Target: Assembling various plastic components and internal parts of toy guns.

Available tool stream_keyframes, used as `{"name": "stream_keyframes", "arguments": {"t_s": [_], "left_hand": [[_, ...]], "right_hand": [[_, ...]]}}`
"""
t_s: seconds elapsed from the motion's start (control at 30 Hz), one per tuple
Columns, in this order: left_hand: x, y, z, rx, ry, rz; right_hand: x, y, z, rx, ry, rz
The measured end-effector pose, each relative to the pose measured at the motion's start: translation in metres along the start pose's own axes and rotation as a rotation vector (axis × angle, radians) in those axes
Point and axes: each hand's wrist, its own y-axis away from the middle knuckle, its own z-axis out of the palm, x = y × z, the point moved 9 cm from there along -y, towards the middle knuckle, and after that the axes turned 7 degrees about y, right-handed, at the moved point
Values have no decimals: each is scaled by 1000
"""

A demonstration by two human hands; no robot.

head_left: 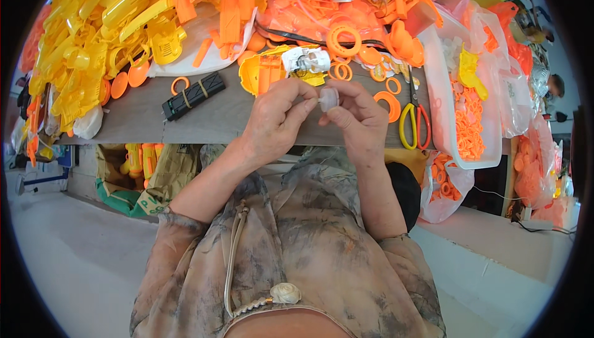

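Observation:
Just above the table's front edge, my right hand [359, 118] grips a small translucent round plastic piece [329, 98] between thumb and fingers. My left hand [275, 115] is closed in a pinch at the left side of that piece. A tiny pale bit shows at its fingertips, too small to name. Directly beyond my hands lies a yellow plastic shell [252, 77] with orange parts. A white mechanism with dark inner parts [307, 59] rests against it. Orange rings [341, 72] lie just behind my right hand.
Yellow shells [80, 59] and orange parts [232, 16] are heaped along the back. A black banded bundle [193, 96] lies left. Scissors with yellow and red handles [416, 124] lie right, beside a white bin [495, 152] of small orange pieces. A bag [442, 192] hangs below it.

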Motion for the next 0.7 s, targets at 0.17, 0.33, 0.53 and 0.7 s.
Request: {"name": "stream_keyframes", "arguments": {"t_s": [0.17,0.33,0.53,0.7], "left_hand": [[-5,5,-2,45,186,-87],[-11,8,-1,43,267,-145],[-3,9,-4,36,99,2],[-6,10,-2,62,45,60]], "right_hand": [[-6,-1,5,31,51,-23],[-15,3,13,-30,306,-114],[-5,3,12,7,302,-121],[-6,4,11,-7,278,-177]]}}
